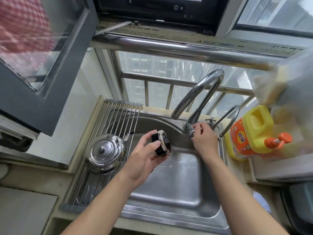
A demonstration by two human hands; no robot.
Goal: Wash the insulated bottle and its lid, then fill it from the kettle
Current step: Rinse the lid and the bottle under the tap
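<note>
My left hand (144, 156) grips a black bottle lid (160, 143) with a silver ring, held over the steel sink (171, 197). My right hand (203, 138) is at the base of the curved tap (198, 92), fingers curled round its handle. A shiny steel kettle (105, 152) stands on the roll-up drying rack (108, 133) to the left of the sink, its spout toward the lid. The insulated bottle itself is not in view.
A yellow dish-soap jug (250, 133) with an orange pump stands right of the sink. A second thin tap (228, 119) arches behind my right hand. A window with steel bars runs behind; an open window frame (45, 78) juts in at the left.
</note>
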